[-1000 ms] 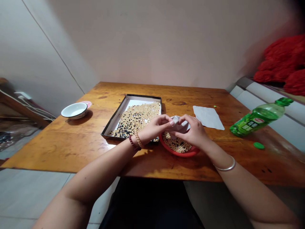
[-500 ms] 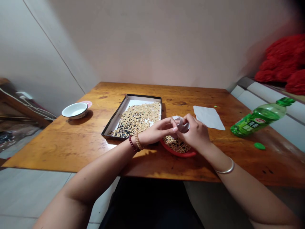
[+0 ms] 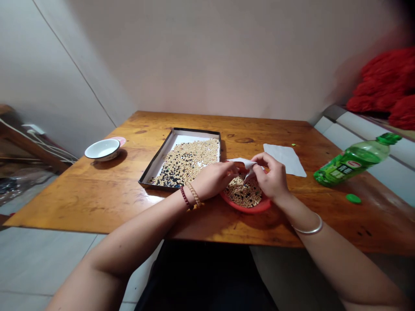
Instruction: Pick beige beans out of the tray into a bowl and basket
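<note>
A red bowl [image 3: 251, 210] holding mixed pale and dark beans [image 3: 243, 194] stands near the table's front edge. Over its far side is a sheet of white paper [image 3: 248, 163], folded and bent. My right hand [image 3: 271, 176] pinches the paper's right part between thumb and fingers. At the bowl's left rim my left hand [image 3: 216, 178] has its fingers curled in at the paper's left part; its fingertips are partly hidden. Left of the bowl lies a shallow black-edged box [image 3: 155, 165] with beans spread over its white bottom, dark ones gathered toward the near left.
Another white paper sheet [image 3: 285, 159] lies right of the bowl on the wooden table [image 3: 129, 207]. Farther right are a leaning green bottle [image 3: 353, 160] and its green cap [image 3: 353, 198]. A white enamel bowl [image 3: 102, 149] sits at the left edge.
The crumpled paper has been spread wider, and my hands have moved apart, the left one to the left. More of the beans in the red bowl now show.
</note>
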